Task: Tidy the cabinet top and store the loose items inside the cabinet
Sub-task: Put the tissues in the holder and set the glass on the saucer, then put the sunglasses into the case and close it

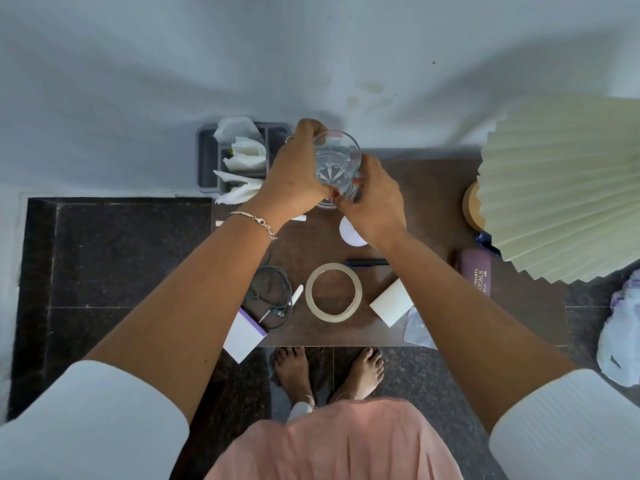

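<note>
A clear drinking glass (336, 161) with a cut star base is held above the back of the brown cabinet top (304, 251). My left hand (294, 174) grips its left side and my right hand (375, 202) closes on its lower right. A second glass base seems to show under the hands, mostly hidden. Loose on the top lie a tape roll (333, 292), a coiled grey cable (268, 294), a white box with a purple edge (242, 336), a white card (391, 302), a dark pen (367, 262) and a white round lid (350, 232).
A grey divided tray (207, 157) with crumpled tissues stands at the back left against the wall. A pleated cream lampshade (561, 188) overhangs the right end, with a maroon spectacle case (475, 270) beneath it. A plastic bag (620, 337) lies on the dark floor to the right.
</note>
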Demonstrator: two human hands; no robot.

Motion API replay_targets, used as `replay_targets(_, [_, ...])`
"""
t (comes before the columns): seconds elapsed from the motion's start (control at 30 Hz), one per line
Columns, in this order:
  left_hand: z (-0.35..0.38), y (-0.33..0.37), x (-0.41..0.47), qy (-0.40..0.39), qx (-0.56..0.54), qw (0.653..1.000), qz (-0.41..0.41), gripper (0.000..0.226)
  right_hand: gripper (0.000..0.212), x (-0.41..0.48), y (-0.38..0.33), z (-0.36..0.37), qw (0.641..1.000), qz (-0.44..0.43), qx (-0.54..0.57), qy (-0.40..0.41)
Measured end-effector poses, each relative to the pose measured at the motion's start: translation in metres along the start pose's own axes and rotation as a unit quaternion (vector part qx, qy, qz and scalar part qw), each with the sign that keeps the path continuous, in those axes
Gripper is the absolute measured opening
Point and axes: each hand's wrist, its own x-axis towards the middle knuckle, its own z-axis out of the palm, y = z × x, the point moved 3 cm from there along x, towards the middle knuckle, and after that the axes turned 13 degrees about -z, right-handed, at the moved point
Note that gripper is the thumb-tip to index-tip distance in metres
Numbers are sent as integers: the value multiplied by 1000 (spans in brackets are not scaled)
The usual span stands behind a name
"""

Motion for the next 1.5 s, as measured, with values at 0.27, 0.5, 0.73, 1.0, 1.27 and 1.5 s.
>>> replay_targets(0.27, [-2,17,-34,80,40,995,38,82,61,-37,-1,-10,996,3,32,80])
replay_targets(0.5, [46,40,-89,133,-13,985,109,54,49,-104,14,-21,987,53,43,144])
replay_targets(0.73, [125,39,-122,13,-89,996,28,46,41,-172,52,-53,970,128,-29,206])
replay_targets(1.0, [201,58,-140,-155,-78,981,-85,48,65,-204,113,-77,939,303,-57,154])
replay_targets(1.27, [230,74,-139,-203,-73,962,-167,44,50,-196,132,-87,945,309,19,103])
replay_targets(1.5, [234,66,-132,-194,-117,954,-198,38,51,-197,132,-93,937,322,53,126])
